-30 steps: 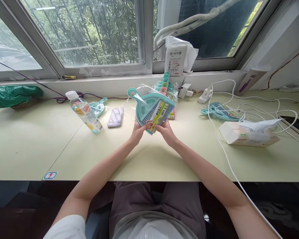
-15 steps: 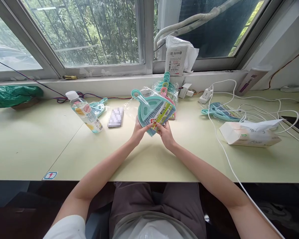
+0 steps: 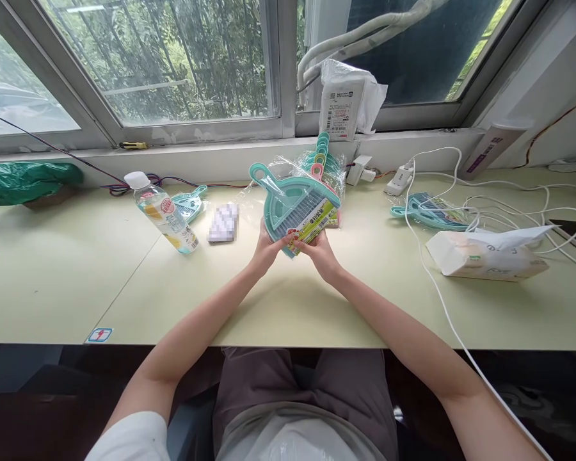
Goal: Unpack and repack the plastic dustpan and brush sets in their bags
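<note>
Both hands hold a teal dustpan-and-brush set [image 3: 288, 206] tilted above the table, its ring handle toward the upper left and a yellow-green label on the brush. My left hand [image 3: 269, 250] grips its lower left edge, with the thumb on the front. On the lower right edge, my right hand [image 3: 320, 254] is closed, its thumb near the label. Behind the held set stands a pile of similar sets in clear plastic [image 3: 338, 169], partly hidden, with a pink one [image 3: 317, 171] among them. Another teal set [image 3: 189, 203] lies behind the bottle.
A bottle [image 3: 166, 214] and a blurred small packet [image 3: 223, 223] are left of my hands. On the right are a tissue pack [image 3: 489, 255], white cables, and a wrapped teal set [image 3: 432, 212]. A white box [image 3: 338, 114] stands by the window.
The held set has tilted slightly, so its label and brush sit a little further right and lower. Both hands keep their grip. The camera view has shifted slightly.
</note>
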{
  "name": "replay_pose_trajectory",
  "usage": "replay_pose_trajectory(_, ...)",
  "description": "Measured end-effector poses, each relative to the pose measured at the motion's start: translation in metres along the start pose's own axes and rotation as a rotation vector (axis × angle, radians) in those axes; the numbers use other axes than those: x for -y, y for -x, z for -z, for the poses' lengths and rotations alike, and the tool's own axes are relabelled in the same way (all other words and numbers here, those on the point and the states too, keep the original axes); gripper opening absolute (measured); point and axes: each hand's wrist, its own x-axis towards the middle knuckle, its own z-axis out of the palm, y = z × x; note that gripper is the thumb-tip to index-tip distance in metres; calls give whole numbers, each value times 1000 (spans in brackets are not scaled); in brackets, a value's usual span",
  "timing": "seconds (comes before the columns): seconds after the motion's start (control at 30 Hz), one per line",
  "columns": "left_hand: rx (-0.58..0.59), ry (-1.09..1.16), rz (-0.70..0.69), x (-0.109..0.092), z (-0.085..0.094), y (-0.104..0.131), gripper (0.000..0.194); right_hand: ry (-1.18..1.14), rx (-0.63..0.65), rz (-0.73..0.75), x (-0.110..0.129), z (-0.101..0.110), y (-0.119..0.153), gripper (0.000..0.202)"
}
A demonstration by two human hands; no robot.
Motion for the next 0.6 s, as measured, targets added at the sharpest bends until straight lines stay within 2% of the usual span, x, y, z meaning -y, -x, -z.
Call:
replay_pose_trajectory(0.33,19,-56,2,-1,-2,2,88,10,-109,-22,1,-5,2,71)
replay_pose_trajectory(0.5,33,-3,128,0,2,3,63,-12,-134,-61,-1,-3,3,62)
replay_pose_trajectory(0.6,41,2,152,1,4,3,62,-9,-133,-63,-2,-3,2,61)
